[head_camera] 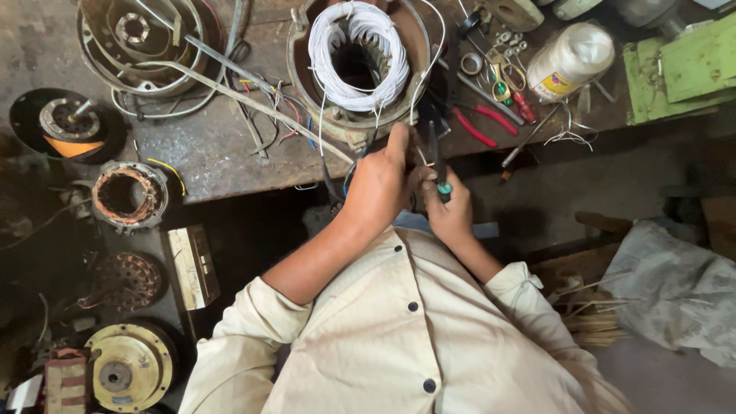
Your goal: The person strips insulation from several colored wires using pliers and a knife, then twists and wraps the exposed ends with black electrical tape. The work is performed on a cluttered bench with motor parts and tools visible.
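Two hands working at the front edge of a round metal motor stator wound with white wire, which sits on a worn grey workbench.

The left hand pinches thin wire leads at the stator's rim, fingers closed. The right hand is wrapped around dark pliers with green-tipped handles, jaws pointing up toward the leads. Red-handled pliers and a white thread spool lie to the right, well apart.

A worn grey metal bench fills the top; below its front edge lies a dark, shadowed floor.
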